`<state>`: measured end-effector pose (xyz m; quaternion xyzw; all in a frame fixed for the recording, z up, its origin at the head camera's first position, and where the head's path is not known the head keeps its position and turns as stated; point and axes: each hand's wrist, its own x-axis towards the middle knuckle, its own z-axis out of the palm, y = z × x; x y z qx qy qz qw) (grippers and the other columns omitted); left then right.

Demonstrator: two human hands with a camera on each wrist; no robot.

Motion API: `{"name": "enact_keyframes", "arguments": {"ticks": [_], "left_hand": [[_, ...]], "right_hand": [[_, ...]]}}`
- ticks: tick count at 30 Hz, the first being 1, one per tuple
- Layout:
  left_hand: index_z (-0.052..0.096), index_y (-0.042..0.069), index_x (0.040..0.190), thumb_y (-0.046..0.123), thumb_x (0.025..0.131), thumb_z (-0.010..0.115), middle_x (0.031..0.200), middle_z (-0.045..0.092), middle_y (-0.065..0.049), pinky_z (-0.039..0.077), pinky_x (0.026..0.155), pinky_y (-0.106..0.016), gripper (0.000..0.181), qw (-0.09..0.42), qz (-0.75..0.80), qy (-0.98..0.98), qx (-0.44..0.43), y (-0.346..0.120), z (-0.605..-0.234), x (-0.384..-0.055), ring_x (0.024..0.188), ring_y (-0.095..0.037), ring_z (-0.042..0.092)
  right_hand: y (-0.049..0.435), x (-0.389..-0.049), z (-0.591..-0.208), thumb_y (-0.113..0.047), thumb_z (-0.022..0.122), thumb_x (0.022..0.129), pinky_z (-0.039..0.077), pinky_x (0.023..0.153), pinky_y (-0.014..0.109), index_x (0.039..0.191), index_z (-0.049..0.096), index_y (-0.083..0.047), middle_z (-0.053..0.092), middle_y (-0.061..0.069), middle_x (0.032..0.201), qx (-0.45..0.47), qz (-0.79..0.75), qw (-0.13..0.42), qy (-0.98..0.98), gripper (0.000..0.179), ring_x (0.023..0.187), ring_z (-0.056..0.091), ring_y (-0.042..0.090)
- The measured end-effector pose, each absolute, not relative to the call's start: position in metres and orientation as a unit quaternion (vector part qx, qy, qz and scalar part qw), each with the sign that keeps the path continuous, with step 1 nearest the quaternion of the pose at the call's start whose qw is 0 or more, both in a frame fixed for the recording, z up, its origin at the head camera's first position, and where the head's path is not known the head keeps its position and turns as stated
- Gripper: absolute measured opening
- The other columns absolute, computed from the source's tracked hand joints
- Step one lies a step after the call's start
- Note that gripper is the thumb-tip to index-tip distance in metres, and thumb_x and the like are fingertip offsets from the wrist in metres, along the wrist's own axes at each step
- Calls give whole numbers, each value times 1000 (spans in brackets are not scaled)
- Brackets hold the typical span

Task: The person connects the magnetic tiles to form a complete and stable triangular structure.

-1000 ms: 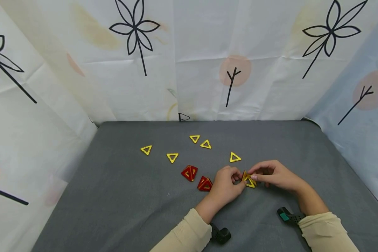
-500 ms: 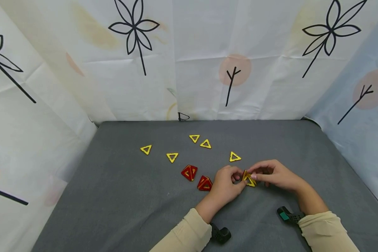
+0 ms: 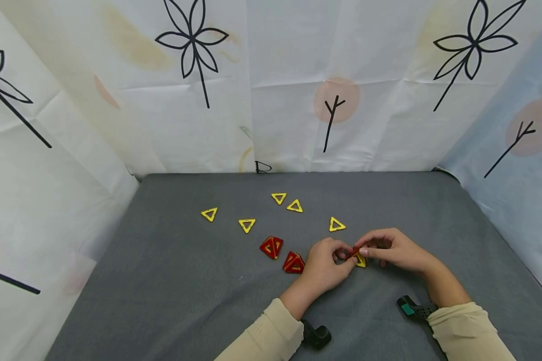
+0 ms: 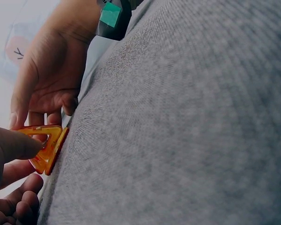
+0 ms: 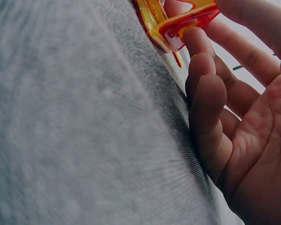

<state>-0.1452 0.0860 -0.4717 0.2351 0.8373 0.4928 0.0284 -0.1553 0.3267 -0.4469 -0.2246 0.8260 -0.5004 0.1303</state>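
Observation:
My left hand [image 3: 323,261] and right hand [image 3: 395,249] meet low over the grey cloth around a small group of triangular tiles. Red outer faces [image 3: 353,252] and a yellow inner face [image 3: 361,261] of these tiles show between the fingertips. In the left wrist view, the left thumb presses on a standing orange-yellow triangular tile [image 4: 49,152], and the right fingers touch it from the far side. The right wrist view catches tilted red-and-yellow triangular tiles [image 5: 185,26] at the right fingertips. Beside the left hand sit two red pyramid-like pieces [image 3: 271,247].
Several yellow triangular tiles [image 3: 247,225] lie flat and scattered behind the hands. One yellow tile [image 3: 336,224] is just beyond the fingertips. White printed fabric walls [image 3: 289,125] border the grey table [image 3: 185,291] at the back and sides.
A tile between the hands has tipped inward, so its red side now shows where yellow was visible. Both hands have barely shifted, and the other tiles stay put.

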Motion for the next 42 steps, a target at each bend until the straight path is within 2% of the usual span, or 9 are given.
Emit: {"name": "enact_keyframes", "arguments": {"ticks": [23,42], "left_hand": [[79,11,102,22,95,79,88,67,1,41,69,-16,12,28,487,839,242,85,-470,-145,73,-2,50],[78,14,102,25,95,80,88,66,4,40,70,-16,13,31,470,847,245,85,-472,-146,74,1,47]], "right_hand": [[327,-156,-448,-11,66,105,54,57,35,120,75,-8,74,9,97,-198,-495,146,833,18,74,63,21],[326,-154,-448,-15,65,106,54,59,35,122,75,-7,74,10,101,-171,-495,154,838,20,77,63,20]]}}
